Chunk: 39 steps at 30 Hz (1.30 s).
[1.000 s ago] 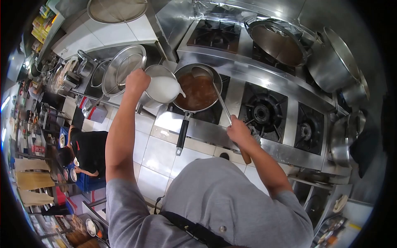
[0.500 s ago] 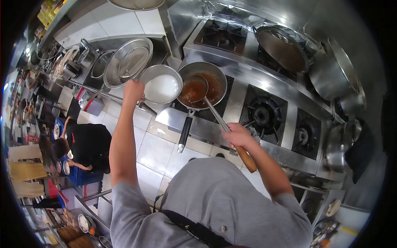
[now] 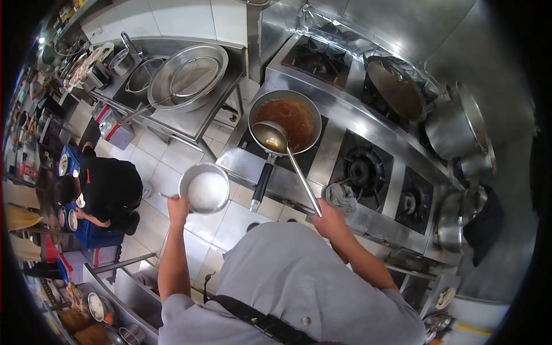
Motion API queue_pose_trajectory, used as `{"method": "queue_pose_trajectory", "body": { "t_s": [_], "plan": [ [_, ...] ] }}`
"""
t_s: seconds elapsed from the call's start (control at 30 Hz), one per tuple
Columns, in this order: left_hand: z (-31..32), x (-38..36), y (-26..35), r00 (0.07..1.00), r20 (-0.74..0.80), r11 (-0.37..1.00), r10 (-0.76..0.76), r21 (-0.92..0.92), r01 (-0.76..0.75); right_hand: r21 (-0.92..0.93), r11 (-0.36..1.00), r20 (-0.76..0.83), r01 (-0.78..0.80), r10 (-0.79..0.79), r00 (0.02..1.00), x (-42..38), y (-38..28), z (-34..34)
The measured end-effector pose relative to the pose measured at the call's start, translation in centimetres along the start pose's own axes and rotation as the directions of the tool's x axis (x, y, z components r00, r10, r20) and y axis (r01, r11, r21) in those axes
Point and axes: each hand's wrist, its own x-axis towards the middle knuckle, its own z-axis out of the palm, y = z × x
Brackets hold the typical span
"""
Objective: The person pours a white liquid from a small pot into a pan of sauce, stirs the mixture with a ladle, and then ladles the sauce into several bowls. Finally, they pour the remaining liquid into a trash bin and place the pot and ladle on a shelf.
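Note:
My left hand [image 3: 178,210] is closed round the handle of a metal saucepan [image 3: 182,185] with white liquid in it. This saucepan hangs over the tiled floor, left of the stove and apart from it. A ladle [image 3: 300,171] is gripped in my right hand [image 3: 331,219], its wooden grip mostly hidden. The ladle's bowl is over the front left part of a frying pan [image 3: 315,123], with a little brownish liquid in it. Reddish-brown sauce [image 3: 290,109] covers the pan's bottom. The pan sits on the front left burner, its black handle [image 3: 263,183] pointing towards me.
A grey cloth [image 3: 341,197] lies beside the middle burner [image 3: 361,169]. A wok [image 3: 394,86] and large pots [image 3: 454,118] stand behind and right. On the steel counter [image 3: 198,118] is a basin [image 3: 158,92] with a strainer. A person in black [image 3: 112,187] bends at the left.
The saucepan has moved from beside the frying pan back towards me, over the floor. The ladle's bowl has shifted towards the pan's near edge and holds less sauce. The whole view has shifted.

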Motion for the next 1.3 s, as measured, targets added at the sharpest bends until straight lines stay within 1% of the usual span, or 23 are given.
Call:
{"method": "queue_pose_trajectory", "body": {
  "t_s": [0.03,0.1,0.17,0.2,0.33,0.37,0.4,0.47,0.53,0.57,0.63,0.73,0.8,0.9,1.0,1.07,1.1,1.13,1.17,1.2,1.23,1.27,1.3],
  "plan": [
    [0.0,-0.5,-2.4,1.0,-0.001,1.0,-0.005,-0.008,0.005,-0.019,1.0,0.003,-0.002,0.002,1.0,0.2,0.5,0.8],
    [-0.2,-1.8,-6.3,0.985,-0.03,0.98,-0.17,-0.106,0.166,-0.048,0.999,0.015,0.001,0.0,1.0,1.1,1.2,2.1],
    [-0.2,-3.5,-8.4,0.979,-0.049,0.977,-0.195,-0.091,0.191,-0.087,0.993,-0.029,-0.075,0.073,0.997,2.3,1.5,3.0],
    [-0.2,-4.1,-9.3,0.976,-0.065,0.977,-0.208,-0.068,0.204,-0.097,0.993,-0.021,-0.068,0.066,0.998,3.0,1.6,3.2],
    [-0.2,-6.7,-9.5,0.95,-0.031,0.949,-0.311,-0.06,0.308,-0.202,0.979,-0.11,-0.025,0.003,0.994,6.3,2.4,2.9],
    [-0.2,-7.0,-9.7,0.947,-0.035,0.946,-0.319,-0.069,0.316,-0.212,0.977,-0.166,-0.029,-0.007,0.986,7.1,2.3,2.6],
    [-0.4,-7.3,-9.8,0.956,-0.031,0.956,-0.292,-0.039,0.29,-0.221,0.975,-0.222,-0.034,-0.017,0.975,7.7,2.2,2.3],
    [-0.5,-7.8,-10.2,0.962,-0.03,0.962,-0.271,-0.017,0.271,-0.274,0.961,-0.204,-0.038,-0.019,0.979,9.0,2.3,1.2],
    [-0.2,-7.8,-10.8,0.963,-0.108,0.966,-0.246,0.056,0.253,-0.277,0.959,-0.241,-0.053,-0.016,0.97,10.1,2.3,0.5],
    [0.0,-7.7,-11.7,0.961,-0.111,0.964,-0.254,0.048,0.261,-0.274,0.959,-0.213,-0.071,0.012,0.977,10.3,2.0,-0.1],
    [0.1,-7.3,-13.0,0.977,-0.175,0.957,-0.121,0.24,0.162,-0.267,0.961,-0.221,-0.068,0.007,0.975,10.8,1.9,-0.8],
    [0.3,-6.8,-14.1,0.966,-0.142,0.957,-0.218,0.166,0.24,-0.244,0.967,-0.245,-0.073,0.011,0.969,10.9,1.7,-1.3],
    [0.3,-7.0,-13.9,0.967,-0.153,0.954,-0.202,0.191,0.229,-0.23,0.97,-0.259,-0.078,0.016,0.966,10.9,1.6,-1.3],
    [0.3,-6.9,-13.8,0.954,-0.142,0.953,-0.265,0.115,0.282,-0.186,0.974,-0.277,-0.126,0.071,0.958,10.6,1.3,-0.8],
    [0.3,-7.0,-14.3,0.961,-0.117,0.954,-0.251,0.137,0.266,-0.119,0.988,-0.268,-0.096,0.062,0.962,9.8,1.0,0.1],
    [0.4,-7.2,-14.2,0.96,-0.133,0.955,-0.245,0.137,0.263,-0.158,0.987,-0.227,0.019,-0.055,0.972,9.4,0.7,0.5],
    [0.5,-7.4,-14.1,0.961,-0.13,0.955,-0.243,0.141,0.26,-0.155,0.988,-0.228,0.015,-0.05,0.972,9.4,0.6,0.3],
    [0.6,-7.5,-13.8,0.958,-0.125,0.953,-0.259,0.125,0.274,0.092,0.99,-0.063,-0.103,0.109,0.992,9.2,-0.7,-0.6],
    [0.7,-7.6,-13.7,0.954,-0.12,0.951,-0.275,0.111,0.288,0.31,0.917,0.137,-0.253,0.22,0.966,9.0,-1.7,-1.3],
    [0.7,-7.7,-13.6,0.955,-0.117,0.951,-0.271,0.117,0.285,0.315,0.914,0.137,-0.257,0.224,0.965,9.1,-2.0,-1.9],
    [0.8,-7.7,-13.4,0.967,-0.124,0.956,-0.221,0.17,0.241,0.518,0.776,0.283,-0.36,0.241,0.928,9.3,-2.1,-2.6],
    [0.8,-7.7,-13.3,0.977,-0.129,0.955,-0.17,0.222,0.196,0.668,0.582,0.424,-0.463,0.213,0.88,9.3,-2.2,-3.1],
    [0.9,-7.6,-13.1,0.978,-0.126,0.955,-0.165,0.227,0.191,0.699,0.536,0.435,-0.474,0.208,0.876,8.9,-2.6,-3.3]
  ]
}}
